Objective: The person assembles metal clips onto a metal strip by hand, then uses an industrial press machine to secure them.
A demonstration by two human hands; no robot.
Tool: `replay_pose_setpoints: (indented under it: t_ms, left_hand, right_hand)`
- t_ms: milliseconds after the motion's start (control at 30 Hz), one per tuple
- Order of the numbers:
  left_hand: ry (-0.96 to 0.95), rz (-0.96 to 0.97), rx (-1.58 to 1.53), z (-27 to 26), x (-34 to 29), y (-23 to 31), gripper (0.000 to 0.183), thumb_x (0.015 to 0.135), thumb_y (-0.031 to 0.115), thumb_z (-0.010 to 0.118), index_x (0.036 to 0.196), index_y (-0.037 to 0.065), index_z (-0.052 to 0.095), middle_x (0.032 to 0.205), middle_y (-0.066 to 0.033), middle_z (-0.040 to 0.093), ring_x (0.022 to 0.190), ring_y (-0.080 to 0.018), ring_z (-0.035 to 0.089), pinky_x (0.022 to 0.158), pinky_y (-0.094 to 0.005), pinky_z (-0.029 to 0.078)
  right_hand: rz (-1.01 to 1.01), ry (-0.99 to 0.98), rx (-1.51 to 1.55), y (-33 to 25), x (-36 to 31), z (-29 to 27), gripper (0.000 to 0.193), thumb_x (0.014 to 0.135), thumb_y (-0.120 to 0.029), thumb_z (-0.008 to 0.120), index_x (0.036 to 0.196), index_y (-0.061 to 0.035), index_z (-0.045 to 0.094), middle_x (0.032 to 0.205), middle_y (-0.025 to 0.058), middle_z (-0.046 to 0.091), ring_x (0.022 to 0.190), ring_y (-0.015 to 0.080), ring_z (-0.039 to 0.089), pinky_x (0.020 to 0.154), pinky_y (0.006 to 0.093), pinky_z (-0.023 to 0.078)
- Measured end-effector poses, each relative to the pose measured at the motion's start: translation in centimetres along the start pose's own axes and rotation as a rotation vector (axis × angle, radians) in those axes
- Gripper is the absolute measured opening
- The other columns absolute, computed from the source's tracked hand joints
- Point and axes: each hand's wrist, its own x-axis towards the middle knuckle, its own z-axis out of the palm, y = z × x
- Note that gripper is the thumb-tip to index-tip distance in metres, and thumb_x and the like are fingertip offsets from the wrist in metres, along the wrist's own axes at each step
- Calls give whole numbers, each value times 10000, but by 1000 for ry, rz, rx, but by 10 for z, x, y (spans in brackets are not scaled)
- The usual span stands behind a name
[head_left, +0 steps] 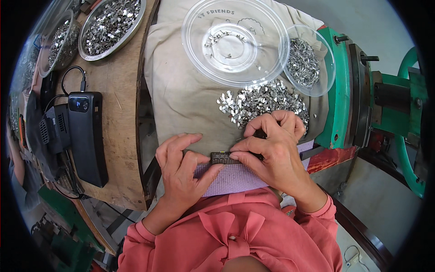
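Left hand point(181, 170) clamped, thumb and forefinger about the left end of a dark slotted block point(221, 157), other fingers spread loose. Right hand point(278, 152) over the block's right part, tips of thumb and forefinger almost together; too small to tell whether with anything pinched between. Remaining fingers curled just beyond the block.

Lies between both hands, along the border of beige cloth point(181, 99) and lilac mat point(231, 180). Looks rigid and hard, probably metal, likely dense for its size and hardly fragile. Seems narrow and straight-sided, with a row of slots along the face; best taken by the ends or long edges, fingertips clear of the slots. Likely to slide little against the textured fabric.

Just beyond the block, a loose heap of metal pieces point(267, 102): thin, small, shiny, surely light singly, probably slippery, easier to take by the edges than the faces. Farther beyond the block, a clear plastic dish point(213, 70), round and ridged, with a few pieces scattered inside. Beyond the block and to its right, a clear bowl point(330, 65) of slender silvery slivers point(301, 63), smooth, likely prone to slip. Well right of the block, green metal machinery point(339, 90), hard and solid. Well left of the block, a wooden counter point(120, 149), grain worn, bearing a black power bank point(88, 136) and, farther off, a shallow metal bowl point(97, 57) full of glinting bits point(113, 25).
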Motion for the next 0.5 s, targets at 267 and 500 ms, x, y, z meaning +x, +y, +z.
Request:
replay_pose_setpoints:
  t_ms: [267, 500]
  left_hand:
    - [1, -2, -2, 0, 1, 0, 394, 619, 180, 891, 839, 106, 573, 1241, -113, 593, 1142, -329, 497, 968, -443, 377]
    - [1, 1, 0, 0, 0, 0, 396, 614, 174, 893, 839, 101, 575, 1236, -115, 595, 1139, -331, 500, 970, -442, 379]
  right_hand:
    - [0, 26, -7, -1, 1, 1, 153, 682, -259, 841, 807, -186, 790, 950, -34, 580, 1033, 250, 473, 928, 437, 250]
    - [27, -11, -39, 2, -4, -6, 134, 711, -243, 828, 816, -172, 783, 959, -43, 588, 1053, 272, 460, 938, 472, 253]
